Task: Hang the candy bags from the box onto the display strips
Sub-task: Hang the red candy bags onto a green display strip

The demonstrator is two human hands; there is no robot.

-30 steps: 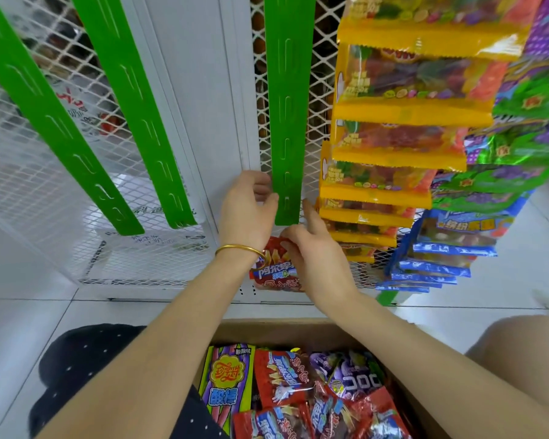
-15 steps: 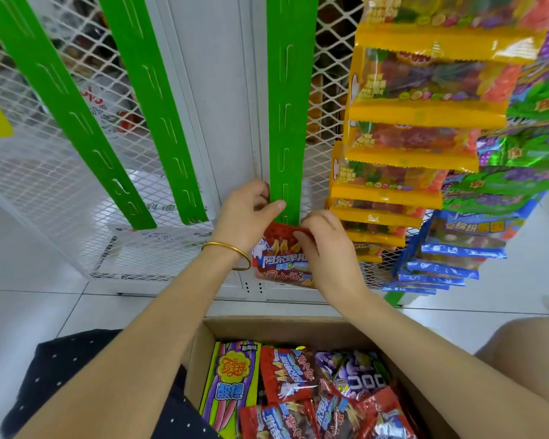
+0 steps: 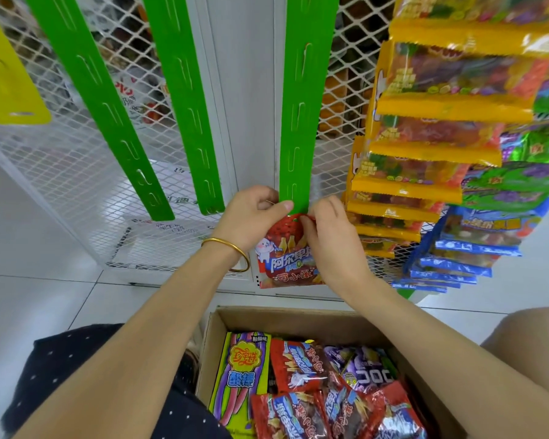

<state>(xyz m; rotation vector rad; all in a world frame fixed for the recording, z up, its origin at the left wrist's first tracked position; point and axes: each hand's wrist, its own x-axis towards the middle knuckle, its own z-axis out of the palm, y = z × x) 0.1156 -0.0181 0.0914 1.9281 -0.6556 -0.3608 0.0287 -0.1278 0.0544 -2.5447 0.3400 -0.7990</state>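
A red candy bag (image 3: 284,251) with blue lettering hangs between my hands, its top edge at the bottom end of a green display strip (image 3: 301,103). My left hand (image 3: 251,217), with a gold bangle on the wrist, pinches the strip's lower end and the bag's top left corner. My right hand (image 3: 327,236) grips the bag's top right edge and covers its right side. Below, an open cardboard box (image 3: 298,318) holds several red, purple and green candy bags (image 3: 301,365).
Two more bare green strips (image 3: 184,99) (image 3: 95,99) hang to the left on a white mesh rack (image 3: 61,172), with a yellow strip (image 3: 4,80) at far left. Filled strips of yellow bags (image 3: 425,147) and blue bags (image 3: 457,248) hang close on the right. My knees flank the box.
Both hands have lifted the red bag from below the green strip up to its bottom end. The view has tilted down slightly.
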